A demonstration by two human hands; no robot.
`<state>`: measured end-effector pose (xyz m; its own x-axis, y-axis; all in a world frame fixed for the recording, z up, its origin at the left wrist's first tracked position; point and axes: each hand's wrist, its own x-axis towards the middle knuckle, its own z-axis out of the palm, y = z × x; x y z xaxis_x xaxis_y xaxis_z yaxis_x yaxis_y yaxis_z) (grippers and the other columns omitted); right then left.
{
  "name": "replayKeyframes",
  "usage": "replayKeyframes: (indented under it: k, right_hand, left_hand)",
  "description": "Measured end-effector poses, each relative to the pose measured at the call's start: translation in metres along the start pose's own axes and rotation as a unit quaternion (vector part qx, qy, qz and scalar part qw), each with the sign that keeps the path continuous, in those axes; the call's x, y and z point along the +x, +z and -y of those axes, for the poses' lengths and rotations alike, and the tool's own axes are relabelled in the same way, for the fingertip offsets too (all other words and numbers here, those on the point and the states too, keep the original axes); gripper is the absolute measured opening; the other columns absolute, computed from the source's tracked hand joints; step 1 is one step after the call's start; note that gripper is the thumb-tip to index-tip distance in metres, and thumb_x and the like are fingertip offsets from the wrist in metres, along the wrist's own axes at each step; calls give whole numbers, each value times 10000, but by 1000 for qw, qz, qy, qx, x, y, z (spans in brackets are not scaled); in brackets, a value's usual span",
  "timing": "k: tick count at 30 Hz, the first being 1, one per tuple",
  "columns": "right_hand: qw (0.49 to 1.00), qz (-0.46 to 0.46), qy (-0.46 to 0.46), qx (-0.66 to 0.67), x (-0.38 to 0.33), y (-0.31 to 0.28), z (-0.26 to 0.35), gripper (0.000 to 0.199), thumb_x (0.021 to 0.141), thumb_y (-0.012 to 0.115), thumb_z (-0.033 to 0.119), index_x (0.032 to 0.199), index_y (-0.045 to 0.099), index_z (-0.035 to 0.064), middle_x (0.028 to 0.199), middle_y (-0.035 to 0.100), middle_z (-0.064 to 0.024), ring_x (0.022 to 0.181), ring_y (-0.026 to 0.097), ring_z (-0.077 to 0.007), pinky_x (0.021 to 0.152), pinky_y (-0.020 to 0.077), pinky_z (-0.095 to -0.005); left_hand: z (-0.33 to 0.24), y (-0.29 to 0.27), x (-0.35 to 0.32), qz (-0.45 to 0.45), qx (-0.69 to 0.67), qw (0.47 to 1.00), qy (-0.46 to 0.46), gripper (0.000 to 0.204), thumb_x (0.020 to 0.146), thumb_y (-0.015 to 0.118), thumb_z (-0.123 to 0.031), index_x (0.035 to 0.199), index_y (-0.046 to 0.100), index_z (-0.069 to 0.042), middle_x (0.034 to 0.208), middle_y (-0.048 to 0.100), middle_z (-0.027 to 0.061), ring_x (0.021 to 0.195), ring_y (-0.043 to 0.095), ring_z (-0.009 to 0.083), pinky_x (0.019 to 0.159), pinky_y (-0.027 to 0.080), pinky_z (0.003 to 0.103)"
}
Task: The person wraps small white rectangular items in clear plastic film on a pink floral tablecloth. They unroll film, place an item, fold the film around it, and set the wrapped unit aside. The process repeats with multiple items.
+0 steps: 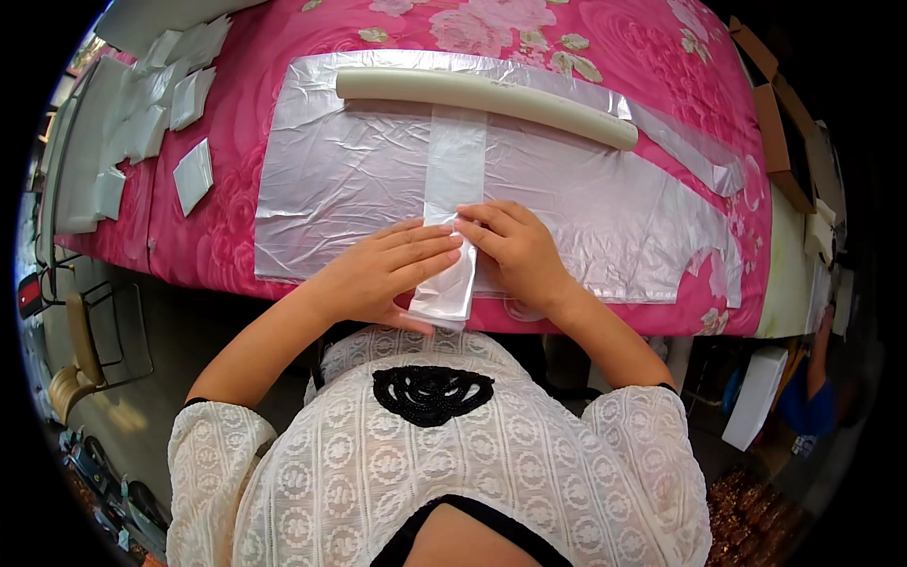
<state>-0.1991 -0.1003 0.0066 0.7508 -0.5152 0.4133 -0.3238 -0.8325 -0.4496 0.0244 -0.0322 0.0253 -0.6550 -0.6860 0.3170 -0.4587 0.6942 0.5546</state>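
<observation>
A narrow folded strip of thin whitish plastic bag runs from the far side towards me over a wide stack of clear plastic bags. My left hand lies across the strip's near part, fingers stretched out flat and the thumb apart near its front end. On the strip's right edge rest the fingertips of my right hand, its fingers extended and slightly bent. The two hands' fingertips almost meet. A long cream-coloured tube lies across the far part of the stack, over the strip's far end.
A pink floral cloth covers the table. Several small folded plastic packets are piled at the left, with one packet apart. Cardboard boxes stand along the right edge. A chair is at lower left; another person's arm shows at right.
</observation>
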Motion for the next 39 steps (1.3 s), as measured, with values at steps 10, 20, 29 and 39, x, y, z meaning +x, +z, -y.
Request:
replayKeyframes:
  k: [10,20,29,39]
  right_hand:
    - [857,59,426,282,41,-13,-13,268,898,548,214,875,641,-36,688,641,-59,538,583,-91,499,446,-225]
    - [962,-26,251,-103,36,-6,-6,326,784,665,195,1044,587,14,1000,619,-133,921,616,-229,730,504,-348]
    - [991,67,-50,-110,34,-5,-49,456,726,602,98,1174,553,31,1232,543,-118,1146,506,-259,981,403,-356]
    - [999,33,-8,24,39,-13,-49,378,662,551,-61,1026,611,23,1096,598,-121,1010,559,-290,844,473,-368]
  left_hand:
    - [12,9,34,-211,-215,892,-336,505,801,639,-208,1224,468,9,1026,612,174,905,595,334,776,468,406]
    - [14,38,27,-11,189,962,-198,698,820,562,-314,1360,304,45,1428,289,208,1348,246,313,1101,182,427]
    - [27,18,36,-44,122,978,-165,636,715,630,-156,1275,410,47,1326,421,202,1234,395,339,1033,324,411]
    - [43,21,46,-65,186,974,-112,433,639,598,-8,1070,582,16,1078,613,146,1010,587,297,904,461,377]
